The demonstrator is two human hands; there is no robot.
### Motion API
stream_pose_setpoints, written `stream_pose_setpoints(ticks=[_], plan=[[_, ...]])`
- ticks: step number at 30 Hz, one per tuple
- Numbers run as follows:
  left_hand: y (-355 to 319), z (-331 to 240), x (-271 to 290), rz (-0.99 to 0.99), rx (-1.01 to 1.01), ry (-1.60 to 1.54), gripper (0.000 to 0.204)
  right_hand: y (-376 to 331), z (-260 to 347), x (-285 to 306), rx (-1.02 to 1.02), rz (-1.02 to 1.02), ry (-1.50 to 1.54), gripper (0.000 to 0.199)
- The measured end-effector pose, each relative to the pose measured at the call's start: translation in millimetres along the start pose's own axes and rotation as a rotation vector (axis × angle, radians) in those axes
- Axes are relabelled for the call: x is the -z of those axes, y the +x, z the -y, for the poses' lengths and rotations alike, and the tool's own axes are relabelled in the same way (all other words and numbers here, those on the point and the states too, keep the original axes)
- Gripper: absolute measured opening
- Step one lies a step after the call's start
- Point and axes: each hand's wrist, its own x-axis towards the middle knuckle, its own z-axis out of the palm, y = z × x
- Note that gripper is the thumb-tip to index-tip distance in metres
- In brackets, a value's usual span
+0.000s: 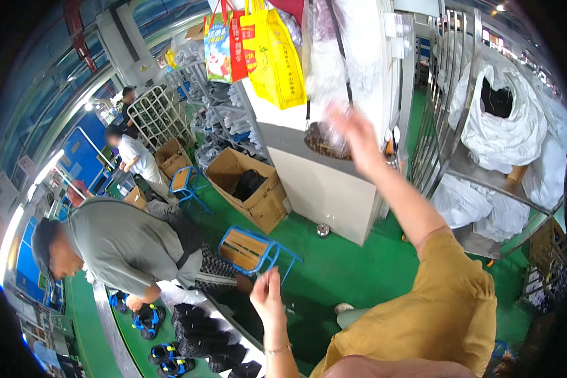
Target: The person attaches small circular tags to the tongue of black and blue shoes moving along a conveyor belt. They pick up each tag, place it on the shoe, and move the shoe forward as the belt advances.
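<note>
My right arm, in a mustard sleeve, stretches up to the wall, where my right hand [353, 133] is smeared by motion. Beside its fingers hangs a clear plastic bag with a brown lower part [324, 140] and dark straps; whether the hand touches it I cannot tell. Low in the middle, my left hand [268, 296] is raised with its fingers pressed together. What they hold, if anything, is too small to make out. Behind that hand stands a blue stool with wooden slats [240, 249]. Black shoes [198, 331] lie on a white surface just left of my left forearm.
A co-worker in a grey shirt [126, 236] bends over blue-and-black shoes [148, 320] at left. Yellow [274, 60] and red bags [236, 47] hang on the wall above a cardboard box [252, 195]. A metal rack [450, 126] with white sacks [494, 129] stands at right.
</note>
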Motion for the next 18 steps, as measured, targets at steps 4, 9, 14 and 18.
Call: stream_pose_setpoints(ticks=[4, 9, 14, 18], plan=[[104, -50, -103, 0.291, -0.192, 0.126, 0.021, 165, 16, 53, 0.248, -0.200, -0.366, 0.031], [191, -114, -230, 0.347, -0.187, -0.031, 0.027, 258, -11, 49, 0.390, -0.389, -0.925, 0.022], [223, -98, -278, 0.353, -0.086, -0.117, 0.032, 265, -35, 19, 0.519, -0.064, -1.318, 0.028], [214, -56, -281, 0.427, -0.037, -0.108, 0.026, 284, -81, 41, 0.140, 0.554, -1.328, 0.030]])
